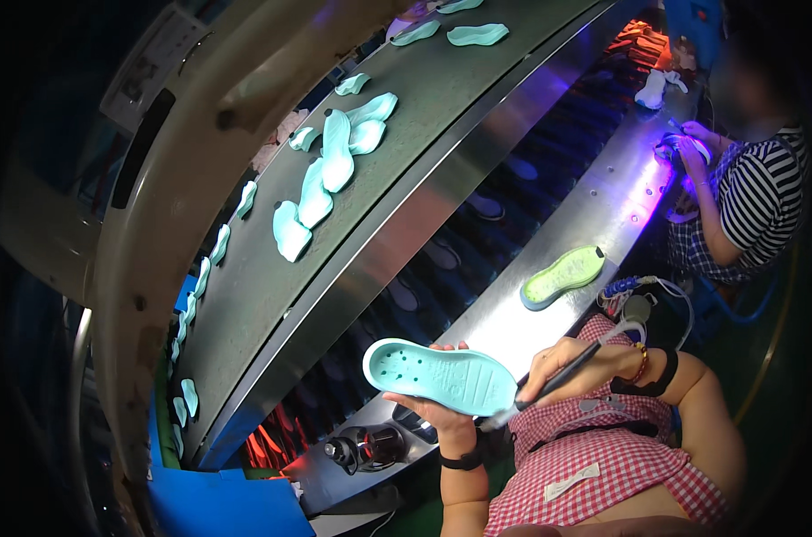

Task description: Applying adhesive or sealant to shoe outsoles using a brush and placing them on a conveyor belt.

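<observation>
My left hand [434, 413] supports a turquoise shoe sole [450, 374] from beneath, thumb and fingers at its edges. The sole's inner face is up, with small dark holes toward its left end and ridges toward its right. In my right hand [562, 358] is a brush [560, 379] with a dark handle, closed in the fingers. Its pale bristles are at the sole's right end; whether they touch it I cannot tell. A pale tube [622, 331] curves past the top of the handle. Beyond my right hand, a yellow-green sole [562, 277] lies on the metal ledge [504, 313].
A dark conveyor belt [352, 224] at the left carries several turquoise soles [337, 152]. Lower, a dark roller track [424, 268] holds shoes. Black bottles [379, 445] stand near a blue panel [218, 501]. A co-worker [746, 197] handles a shoe under violet light at the right.
</observation>
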A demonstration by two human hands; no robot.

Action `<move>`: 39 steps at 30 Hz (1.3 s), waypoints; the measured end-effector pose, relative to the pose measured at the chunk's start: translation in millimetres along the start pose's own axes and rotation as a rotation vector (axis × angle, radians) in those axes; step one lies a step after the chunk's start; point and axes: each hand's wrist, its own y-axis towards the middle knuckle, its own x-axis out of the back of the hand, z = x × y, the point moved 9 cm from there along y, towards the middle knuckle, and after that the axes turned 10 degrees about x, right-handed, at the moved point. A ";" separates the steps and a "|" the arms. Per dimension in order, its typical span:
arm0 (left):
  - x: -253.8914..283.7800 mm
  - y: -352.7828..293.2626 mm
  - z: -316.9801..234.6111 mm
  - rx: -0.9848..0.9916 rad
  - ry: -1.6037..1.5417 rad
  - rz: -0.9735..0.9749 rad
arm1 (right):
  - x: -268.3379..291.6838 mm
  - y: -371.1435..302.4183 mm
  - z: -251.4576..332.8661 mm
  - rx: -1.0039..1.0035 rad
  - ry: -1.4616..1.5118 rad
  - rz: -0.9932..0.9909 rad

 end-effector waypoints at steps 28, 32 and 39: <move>-18.9 -12.8 34.4 0.102 0.104 -0.010 | 22.1 16.6 12.5 0.072 -0.004 -0.031; -26.0 -13.2 29.8 0.095 0.117 -0.005 | 30.9 13.6 11.9 0.038 -0.068 -0.098; -16.9 -10.2 51.4 0.550 0.171 0.027 | 25.4 12.4 31.7 0.140 -0.049 0.096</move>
